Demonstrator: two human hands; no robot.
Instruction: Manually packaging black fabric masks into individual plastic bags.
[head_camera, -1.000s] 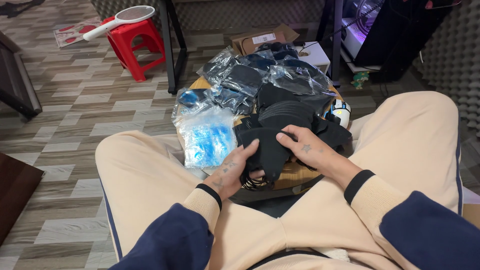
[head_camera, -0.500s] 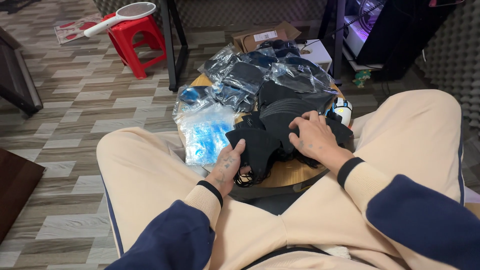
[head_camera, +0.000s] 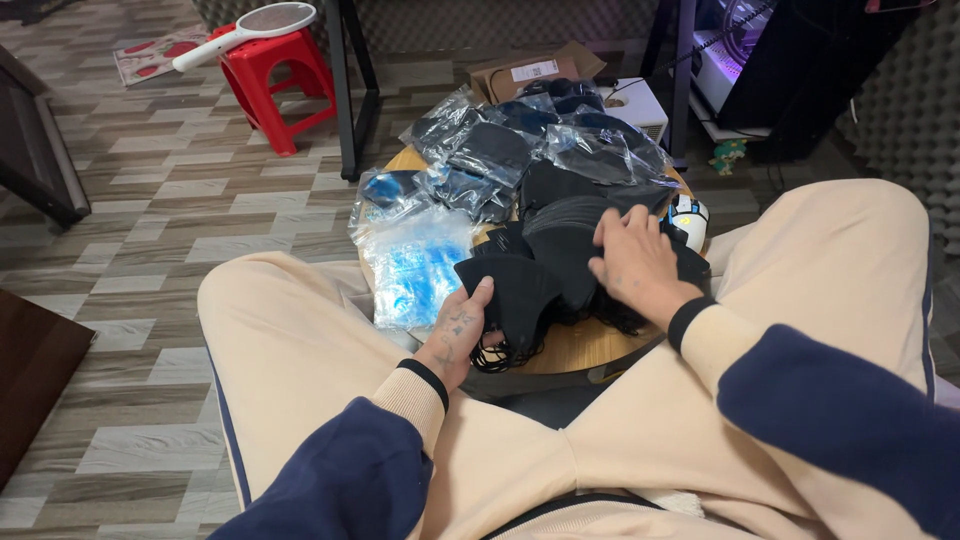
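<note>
Left hand (head_camera: 462, 328) has its thumb and fingers curled around the near edge of a black face mask (head_camera: 510, 290), pinching it along with the dangly ear loops underneath, so it's closed on that one. Right hand (head_camera: 635, 262) is lying palm down on top of the stack of black masks (head_camera: 575, 225), fingers spread a bit and pressing on the pile, touching it more than really gripping anything. The stack sits on a small round wooden worktop (head_camera: 575, 348) wedged between the person's knees, and the mask in the left hand overlaps the front of that stack.

Just left of the masks there's a pile of clear plastic bags with blue print (head_camera: 420, 260), hanging over the worktop's left edge and touching the cream trouser leg. Behind the stack is a heap of sealed clear bags with dark masks inside (head_camera: 520, 150), filling the far half of the worktop. A little white and blue round gadget (head_camera: 688, 215) peeks out just right of the right hand, can't really tell what it is.

Further back on the floor: an open cardboard box (head_camera: 530, 72), a white box (head_camera: 640, 100) beside it, and off to the left a red plastic stool (head_camera: 275, 85) with a white racket-shaped swatter (head_camera: 250, 28) resting on top.
</note>
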